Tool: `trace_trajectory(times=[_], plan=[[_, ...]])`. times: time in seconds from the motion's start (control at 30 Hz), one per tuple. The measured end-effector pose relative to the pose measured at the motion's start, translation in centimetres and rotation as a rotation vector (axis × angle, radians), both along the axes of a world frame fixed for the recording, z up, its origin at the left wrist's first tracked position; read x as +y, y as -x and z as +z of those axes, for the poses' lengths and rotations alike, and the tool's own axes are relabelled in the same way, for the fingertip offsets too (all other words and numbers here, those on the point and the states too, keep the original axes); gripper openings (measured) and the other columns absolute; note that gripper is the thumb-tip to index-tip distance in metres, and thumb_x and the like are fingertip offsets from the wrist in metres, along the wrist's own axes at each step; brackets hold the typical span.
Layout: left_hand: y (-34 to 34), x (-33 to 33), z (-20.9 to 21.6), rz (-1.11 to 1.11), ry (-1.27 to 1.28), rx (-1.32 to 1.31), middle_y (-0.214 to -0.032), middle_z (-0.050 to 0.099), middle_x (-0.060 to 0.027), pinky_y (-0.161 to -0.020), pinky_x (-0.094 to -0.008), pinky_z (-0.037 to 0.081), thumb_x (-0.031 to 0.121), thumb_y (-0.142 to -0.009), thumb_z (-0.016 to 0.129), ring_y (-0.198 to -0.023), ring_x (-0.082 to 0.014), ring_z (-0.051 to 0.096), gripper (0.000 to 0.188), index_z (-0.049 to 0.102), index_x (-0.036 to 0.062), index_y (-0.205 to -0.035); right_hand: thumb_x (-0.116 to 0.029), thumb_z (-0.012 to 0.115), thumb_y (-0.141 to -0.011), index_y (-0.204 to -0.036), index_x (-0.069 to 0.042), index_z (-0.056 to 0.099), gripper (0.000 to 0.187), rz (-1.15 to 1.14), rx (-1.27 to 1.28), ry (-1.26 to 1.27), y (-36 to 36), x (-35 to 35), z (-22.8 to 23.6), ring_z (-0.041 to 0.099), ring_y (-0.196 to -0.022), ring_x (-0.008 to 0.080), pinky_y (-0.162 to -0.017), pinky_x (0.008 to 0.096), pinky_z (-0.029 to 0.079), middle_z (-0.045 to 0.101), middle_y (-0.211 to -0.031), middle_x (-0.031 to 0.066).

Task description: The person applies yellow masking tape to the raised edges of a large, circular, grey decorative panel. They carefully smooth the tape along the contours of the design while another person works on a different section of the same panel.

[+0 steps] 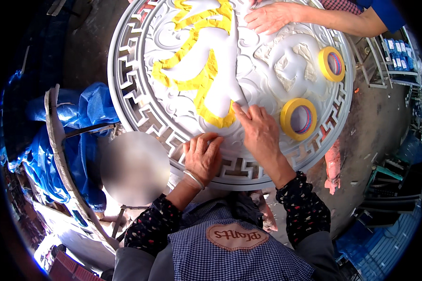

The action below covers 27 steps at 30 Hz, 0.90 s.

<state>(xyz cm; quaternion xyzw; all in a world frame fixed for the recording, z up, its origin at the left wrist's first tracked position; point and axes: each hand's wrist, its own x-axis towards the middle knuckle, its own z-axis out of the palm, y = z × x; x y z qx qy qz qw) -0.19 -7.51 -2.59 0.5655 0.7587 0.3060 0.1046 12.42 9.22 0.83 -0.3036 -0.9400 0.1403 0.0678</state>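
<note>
Fingertips of the right hand (pixel 260 131) press flat yellow masking tape (pixel 206 89) onto the round white carved relief panel (pixel 229 70); the left hand (pixel 202 157) rests spread on its near fretwork rim. Thin and sticky, the tape probably tears easily, best pinched at its edge.

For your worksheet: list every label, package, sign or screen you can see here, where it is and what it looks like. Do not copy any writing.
Apron patch: bottom centre, on the checked apron; oval, brown with a pale edge.
Blue packages: right edge, on a metal rack; small, blue and white.
No signs or screens show.
</note>
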Motion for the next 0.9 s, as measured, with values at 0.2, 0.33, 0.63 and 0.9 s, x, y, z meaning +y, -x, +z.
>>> trace_trajectory(times=[0.2, 0.33, 0.63, 0.9], plan=[[0.0, 0.1, 0.1, 0.013, 0.011, -0.027, -0.124, 0.065, -0.0032, -0.093, -0.0466, 0.043, 0.005, -0.075, 0.071, -0.113, -0.0281, 0.06, 0.047, 0.07, 0.0172, -0.121, -0.001, 0.067, -0.085, -0.141, -0.014, 0.063, 0.057, 0.011, -0.002, -0.019, 0.5, 0.2, 0.0, 0.06, -0.093, 0.026, -0.078, 0.0403, 0.05, 0.055, -0.098, 0.0059], [0.0, 0.2, 0.0, 0.009, 0.012, -0.012, -0.124, 0.065, -0.0033, -0.093, -0.0466, 0.043, 0.006, -0.075, 0.071, -0.113, -0.0282, 0.06, 0.046, 0.07, 0.0172, -0.12, -0.002, 0.067, -0.085, -0.141, -0.014, 0.062, 0.058, 0.012, 0.013, -0.037, 0.6, 0.2, -0.3, 0.06, -0.093, 0.0259, -0.078, 0.0403, 0.05, 0.055, -0.097, 0.0058], [0.1, -0.1, -0.3, -0.007, 0.048, -0.013, -0.127, 0.061, -0.0025, -0.096, -0.0466, 0.043, 0.012, -0.079, 0.071, -0.12, -0.0268, 0.058, 0.044, 0.068, 0.017, -0.123, 0.0, 0.067, -0.084, -0.146, -0.012, 0.061, 0.063, -0.12, 0.231, 0.059, 1.2, 0.4, -1.4, 0.062, -0.093, 0.0276, -0.079, 0.0405, 0.052, 0.058, -0.099, 0.0083], [0.0, 0.0, -0.2, -0.007, 0.043, -0.057, -0.127, 0.061, -0.0022, -0.096, -0.0465, 0.042, 0.012, -0.079, 0.072, -0.121, -0.0265, 0.058, 0.044, 0.068, 0.0175, -0.122, 0.001, 0.066, -0.083, -0.141, -0.011, 0.067, 0.059, 0.025, 0.012, -0.041, 0.9, -0.1, -0.4, 0.06, -0.091, 0.0276, -0.077, 0.0418, 0.052, 0.055, -0.096, 0.0079]])
